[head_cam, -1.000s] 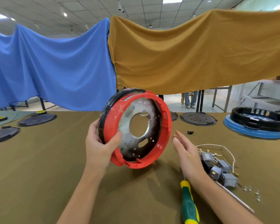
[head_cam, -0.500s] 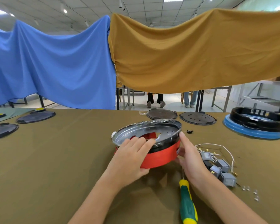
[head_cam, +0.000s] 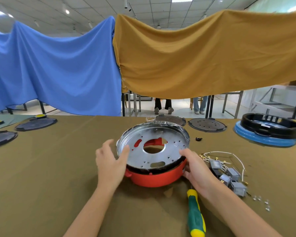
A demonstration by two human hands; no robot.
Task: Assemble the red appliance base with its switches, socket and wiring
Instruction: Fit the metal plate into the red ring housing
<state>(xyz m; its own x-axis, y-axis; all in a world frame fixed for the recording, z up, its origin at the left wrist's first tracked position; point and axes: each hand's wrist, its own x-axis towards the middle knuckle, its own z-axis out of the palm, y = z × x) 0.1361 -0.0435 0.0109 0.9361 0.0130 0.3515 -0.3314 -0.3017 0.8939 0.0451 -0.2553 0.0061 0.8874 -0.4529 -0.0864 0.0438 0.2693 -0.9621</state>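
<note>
**Base set down flat, metal plate facing up**

Tilted up on edge in the left hand a second ago, the red appliance base (head_cam: 156, 179) now sits on the olive table cover (head_cam: 46, 168) with its silver metal plate (head_cam: 153, 147) turned upward and leaning toward the camera; the plate's round centre hole shows red plastic beneath.

At far left, dark round discs (head_cam: 36, 124) lie on the cloth, well apart from the work. The left hand (head_cam: 110, 164) is at the base's left side, fingers relaxed and spread, thumb touching the plate's left rim; it grips nothing. The base sits in the middle of the table, straight ahead of the person.

The right hand (head_cam: 197, 171) is on the base's right side, thumb laid over the plate's edge and fingers curled round the red wall below it, so it holds the base. Just below that hand a green and yellow screwdriver (head_cam: 195, 214) lies on the cloth, handle toward the camera. To the right, near the hand, a cluster of grey switches (head_cam: 232, 177) with white wiring (head_cam: 229, 154) rests on the table, and a few small clear parts (head_cam: 263, 201) lie beyond it. A tiny black piece (head_cam: 198, 138) sits behind the base. At far right a black ring sits on a blue ring (head_cam: 263, 139).

Blue cloth (head_cam: 55, 69) and ochre cloth (head_cam: 203, 57) hang behind the table.
</note>
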